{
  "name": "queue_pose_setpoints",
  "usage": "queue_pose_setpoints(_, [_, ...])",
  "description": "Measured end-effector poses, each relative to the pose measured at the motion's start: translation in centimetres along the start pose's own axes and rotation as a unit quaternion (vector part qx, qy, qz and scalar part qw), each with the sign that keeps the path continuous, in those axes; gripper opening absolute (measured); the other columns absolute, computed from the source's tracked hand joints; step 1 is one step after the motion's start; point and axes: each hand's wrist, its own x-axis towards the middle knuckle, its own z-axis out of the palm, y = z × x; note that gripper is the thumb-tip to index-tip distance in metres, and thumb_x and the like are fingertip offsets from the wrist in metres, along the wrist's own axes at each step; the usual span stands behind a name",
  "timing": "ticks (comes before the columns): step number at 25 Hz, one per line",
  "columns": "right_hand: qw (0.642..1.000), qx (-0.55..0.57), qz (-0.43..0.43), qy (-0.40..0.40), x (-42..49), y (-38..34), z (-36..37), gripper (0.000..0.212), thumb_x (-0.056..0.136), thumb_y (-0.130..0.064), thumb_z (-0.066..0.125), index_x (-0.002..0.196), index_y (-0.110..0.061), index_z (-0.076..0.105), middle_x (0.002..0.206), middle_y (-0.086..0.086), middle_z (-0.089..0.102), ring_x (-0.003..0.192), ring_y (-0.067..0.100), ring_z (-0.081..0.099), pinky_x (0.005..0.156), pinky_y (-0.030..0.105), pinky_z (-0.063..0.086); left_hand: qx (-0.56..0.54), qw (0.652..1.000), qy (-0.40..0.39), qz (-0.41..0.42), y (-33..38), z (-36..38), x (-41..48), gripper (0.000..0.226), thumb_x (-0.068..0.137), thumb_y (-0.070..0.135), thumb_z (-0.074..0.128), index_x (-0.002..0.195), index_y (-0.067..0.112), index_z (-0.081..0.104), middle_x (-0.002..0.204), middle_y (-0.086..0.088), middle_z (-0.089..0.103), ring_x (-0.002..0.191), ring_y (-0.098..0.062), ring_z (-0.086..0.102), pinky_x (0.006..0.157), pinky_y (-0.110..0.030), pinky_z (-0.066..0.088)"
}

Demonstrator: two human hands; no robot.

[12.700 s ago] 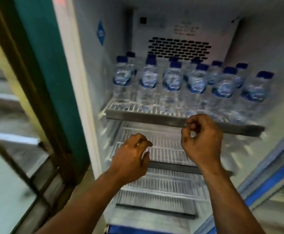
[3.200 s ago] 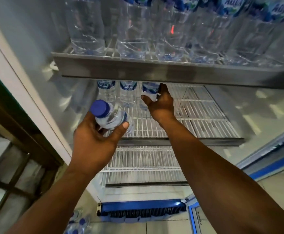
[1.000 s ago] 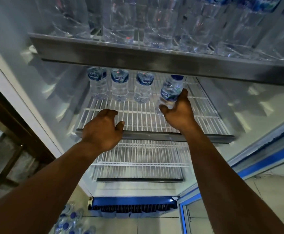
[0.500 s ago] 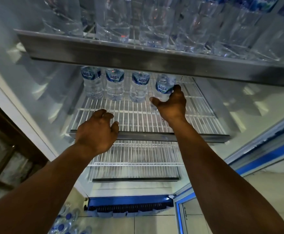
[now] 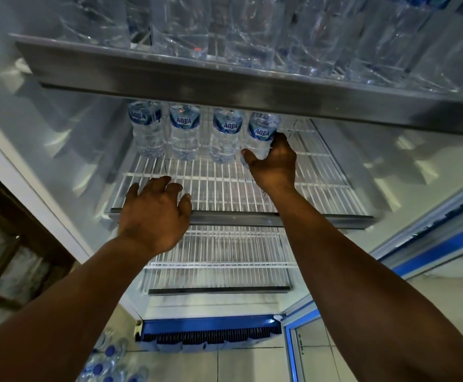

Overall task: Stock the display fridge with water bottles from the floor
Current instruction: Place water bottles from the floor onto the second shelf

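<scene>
Three clear water bottles with blue labels (image 5: 185,135) stand in a row at the back of the fridge's middle wire shelf (image 5: 224,186). A fourth bottle (image 5: 261,130) stands upright at the right end of that row, and my right hand (image 5: 274,164) grips its lower part with thumb and fingers curled round it. My left hand (image 5: 155,213) holds nothing. It rests on the front left of the same shelf with its fingers spread over the metal front rail. Several more bottles with blue caps (image 5: 109,365) lie on the floor at the bottom left.
The upper shelf (image 5: 224,84) juts out overhead, packed with several bottles. Below the middle shelf is a lower wire shelf (image 5: 219,260) and the blue base grille (image 5: 208,334). The fridge door (image 5: 431,244) stands open on the right. A wooden frame (image 5: 12,216) is on the left.
My right hand has pushed the fourth bottle back into the row and stood it upright. My left hand stays on the shelf's front rail, fingers spread a little more.
</scene>
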Motion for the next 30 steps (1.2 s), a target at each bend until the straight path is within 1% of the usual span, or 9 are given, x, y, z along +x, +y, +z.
queue_pose_setpoints(6, [1.0, 0.0, 0.002, -0.019, -0.1, -0.2, -0.1, 0.058, 0.078, -0.028, 0.081, 0.127, -0.008, 0.057, 0.123, 0.008, 0.066, 0.111, 0.023, 0.064, 0.084, 0.018, 0.042, -0.001, 1.0, 0.013, 0.014, -0.2, 0.3, 0.0, 0.068, 0.09, 0.051, 0.015, 0.131, 0.019, 0.059, 0.144, -0.008, 0.051, 0.133, -0.026, 0.047, 0.115, -0.048, 0.027])
queue_pose_setpoints(9, [0.999, -0.014, 0.013, -0.043, 0.0, -0.5, -0.2, 0.06, 0.079, -0.029, 0.081, 0.129, -0.008, 0.055, 0.126, 0.008, 0.065, 0.112, 0.022, 0.063, 0.085, 0.017, 0.042, -0.026, 0.998, 0.04, 0.043, -0.4, 0.1, -0.2, 0.071, 0.091, 0.054, 0.012, 0.123, 0.016, 0.063, 0.129, -0.009, 0.061, 0.12, -0.029, 0.056, 0.111, -0.049, 0.033])
queue_pose_setpoints(13, [0.994, -0.038, 0.072, -0.073, -1.6, -1.4, -1.9, 0.08, 0.078, -0.037, 0.08, 0.142, -0.007, 0.043, 0.134, 0.011, 0.058, 0.12, 0.026, 0.058, 0.098, 0.026, 0.046, -0.126, 0.976, 0.126, 0.128, -1.7, -0.4, -2.4, 0.045, 0.092, 0.039, 0.043, 0.117, 0.009, 0.066, 0.12, -0.013, 0.064, 0.11, -0.033, 0.06, 0.099, -0.049, 0.045])
queue_pose_setpoints(15, [1.0, -0.016, 0.014, -0.017, -4.5, -3.2, -3.5, 0.054, 0.079, -0.03, 0.075, 0.124, -0.006, 0.058, 0.112, 0.01, 0.066, 0.103, 0.025, 0.065, 0.088, 0.026, 0.048, -0.159, 0.96, 0.172, 0.154, -2.9, -0.4, -4.9, 0.036, 0.089, 0.024, 0.055, 0.119, 0.007, 0.065, 0.125, -0.013, 0.06, 0.116, -0.032, 0.057, 0.1, -0.046, 0.046])
queue_pose_setpoints(17, [0.993, 0.112, -0.015, -0.022, -9.5, -5.7, -4.2, 0.028, 0.075, -0.021, 0.065, 0.101, -0.013, 0.065, 0.088, -0.001, 0.066, 0.081, 0.012, 0.065, 0.076, 0.023, 0.051, -0.166, 0.959, 0.171, 0.152, -5.2, -0.1, -8.4, 0.033, 0.088, 0.017, 0.058, 0.119, 0.007, 0.065, 0.126, -0.012, 0.059, 0.118, -0.029, 0.055, 0.102, -0.042, 0.045])
queue_pose_setpoints(19, [0.981, 0.175, -0.043, -0.065, -15.6, -8.1, -3.3, 0.019, 0.077, -0.009, 0.06, 0.093, -0.018, 0.065, 0.079, -0.01, 0.062, 0.07, 0.0, 0.06, 0.068, 0.016, 0.048, -0.172, 0.965, 0.149, 0.127, -8.4, 1.2, -12.7, 0.032, 0.088, 0.014, 0.059, 0.12, 0.008, 0.065, 0.127, -0.012, 0.058, 0.117, -0.027, 0.056, 0.097, -0.036, 0.048])
queue_pose_setpoints(24, [0.957, 0.101, -0.15, -0.227, -32.3, -8.1, 4.7, 0.005, 0.088, -0.009, 0.064, 0.092, -0.01, 0.067, 0.08, -0.004, 0.066, 0.066, 0.004, 0.061, 0.063, 0.011, 0.046, -0.172, 0.985, 0.026, 0.002, -18.0, 7.8, -24.5, 0.035, 0.088, 0.018, 0.057, 0.123, 0.017, 0.062, 0.135, -0.006, 0.05, 0.116, -0.022, 0.058, 0.089, -0.038, 0.056])
queue_pose_setpoints(27, [0.927, 0.039, -0.098, -0.36, -44.2, -4.7, 12.1, 0.004, 0.087, -0.01, 0.067, 0.089, -0.013, 0.068, 0.075, -0.007, 0.063, 0.068, 0.007, 0.061, 0.064, 0.005, 0.041, -0.177, 0.977, -0.044, -0.113, -24.7, 14.0, -33.0, 0.039, 0.085, 0.017, 0.063, 0.124, 0.017, 0.062, 0.135, -0.002, 0.051, 0.112, -0.022, 0.061, 0.089, -0.038, 0.056])
queue_pose_setpoints(30, [0.877, -0.03, -0.026, -0.478, -55.8, -0.3, 18.2, 0.007, 0.085, -0.011, 0.066, 0.088, -0.017, 0.067, 0.077, -0.009, 0.063, 0.071, 0.011, 0.064, 0.065, 0.017, 0.049, -0.164, 0.948, -0.121, -0.246, -30.8, 20.9, -42.0, 0.042, 0.085, 0.02, 0.064, 0.127, 0.02, 0.06, 0.135, -0.002, 0.053, 0.113, -0.025, 0.059, 0.088, -0.035, 0.052])
